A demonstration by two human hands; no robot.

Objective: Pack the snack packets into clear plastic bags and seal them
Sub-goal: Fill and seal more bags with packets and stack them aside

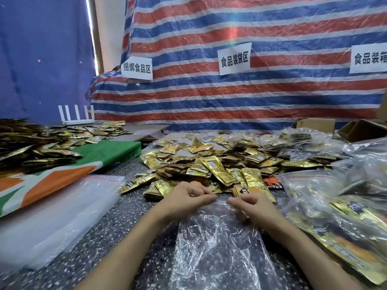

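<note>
A clear plastic bag point(217, 243) lies flat on the speckled table in front of me, with nothing visible inside it. My left hand point(186, 198) and my right hand point(251, 204) both pinch its far edge, fingers curled, a small gap between them. Just beyond the hands spreads a big heap of gold snack packets point(219, 164). At the right lie filled clear bags point(343, 222) with gold packets showing through.
A stack of unused clear bags with red strips point(58, 214) lies at the left, beside a green, orange and white cloth point(62, 176). More gold packets point(31, 147) pile at far left. A white router point(77, 116) and cardboard boxes point(314, 126) stand at the back before a striped tarp.
</note>
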